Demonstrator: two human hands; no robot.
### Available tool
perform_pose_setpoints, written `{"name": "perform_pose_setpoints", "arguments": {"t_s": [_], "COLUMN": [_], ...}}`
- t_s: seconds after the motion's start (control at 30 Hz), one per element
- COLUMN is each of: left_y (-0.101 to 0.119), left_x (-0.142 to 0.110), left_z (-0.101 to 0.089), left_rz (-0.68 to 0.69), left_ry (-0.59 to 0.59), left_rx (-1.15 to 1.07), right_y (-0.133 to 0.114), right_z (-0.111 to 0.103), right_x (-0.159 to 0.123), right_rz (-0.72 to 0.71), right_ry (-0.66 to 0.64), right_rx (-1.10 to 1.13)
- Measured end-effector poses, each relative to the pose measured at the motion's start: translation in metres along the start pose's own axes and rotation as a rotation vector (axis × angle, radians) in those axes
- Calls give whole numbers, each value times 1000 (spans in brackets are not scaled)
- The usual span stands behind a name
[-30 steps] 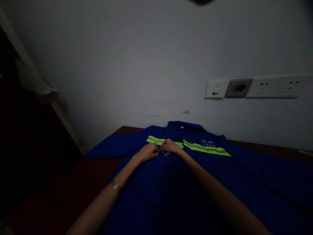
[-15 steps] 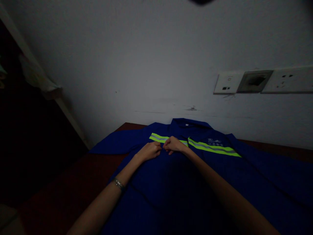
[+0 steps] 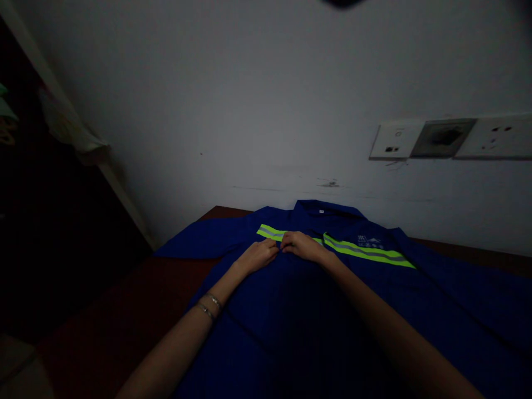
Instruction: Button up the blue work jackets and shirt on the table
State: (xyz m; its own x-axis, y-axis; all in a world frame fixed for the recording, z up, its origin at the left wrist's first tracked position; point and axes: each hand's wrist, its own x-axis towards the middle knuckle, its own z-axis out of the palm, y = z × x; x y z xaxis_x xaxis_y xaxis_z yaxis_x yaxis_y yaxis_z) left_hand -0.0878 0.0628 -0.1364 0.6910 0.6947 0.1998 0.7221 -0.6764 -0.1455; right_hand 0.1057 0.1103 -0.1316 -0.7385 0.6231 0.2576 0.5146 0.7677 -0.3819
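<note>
A blue work jacket [image 3: 245, 310] with a yellow-green reflective band [image 3: 366, 252] across its chest lies spread out, collar toward the wall. White print marks the chest on the right side. My left hand [image 3: 258, 256], with bracelets on its wrist, is closed on the jacket's cloth just below the left part of the band. Close beside it, my right hand [image 3: 302, 246] pinches the cloth over the band, fingertips almost meeting those of the left. The exact bit of fabric between the fingers is too dark and small to make out.
The jacket lies on a dark red-brown table [image 3: 124, 310] against a pale wall [image 3: 233, 111]. Sockets and switch plates [image 3: 443, 138] are set in the wall at right. A whitish cloth or bag [image 3: 70, 127] hangs at the dark left side.
Both hands stay at the same spot on the jacket. My right hand's fingers have curled down closer to the left fingertips. The view has shifted slightly.
</note>
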Motion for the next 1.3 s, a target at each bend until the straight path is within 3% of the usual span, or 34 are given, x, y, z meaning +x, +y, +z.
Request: {"name": "perform_pose_setpoints", "arguments": {"t_s": [0.4, 0.63, 0.8, 0.93, 1.13, 1.3], "left_y": [0, -3, -7, -7, -6, -6], "left_x": [-1, -1, 4, 7, 10, 10], "left_z": [2, -4, -17, -22, -19, -18], "left_rz": [17, -1, -73, -90, -140, -189], "left_ry": [15, 38, 98, 143, 199, 257], "left_rx": [25, -73, -181, -223, -266, -272], "right_y": [-4, 4, 7, 0, -10, -17], "right_z": [-8, -4, -1, 0, 2, 1], "right_x": [-4, -3, 1, 3, 2, 2], "right_rz": [-13, -16, 9, 79, 302, 371], "right_ry": [-3, -35, 68, 162, 214, 247], "right_rx": [-23, -31, 120, 264, 441, 615]}}
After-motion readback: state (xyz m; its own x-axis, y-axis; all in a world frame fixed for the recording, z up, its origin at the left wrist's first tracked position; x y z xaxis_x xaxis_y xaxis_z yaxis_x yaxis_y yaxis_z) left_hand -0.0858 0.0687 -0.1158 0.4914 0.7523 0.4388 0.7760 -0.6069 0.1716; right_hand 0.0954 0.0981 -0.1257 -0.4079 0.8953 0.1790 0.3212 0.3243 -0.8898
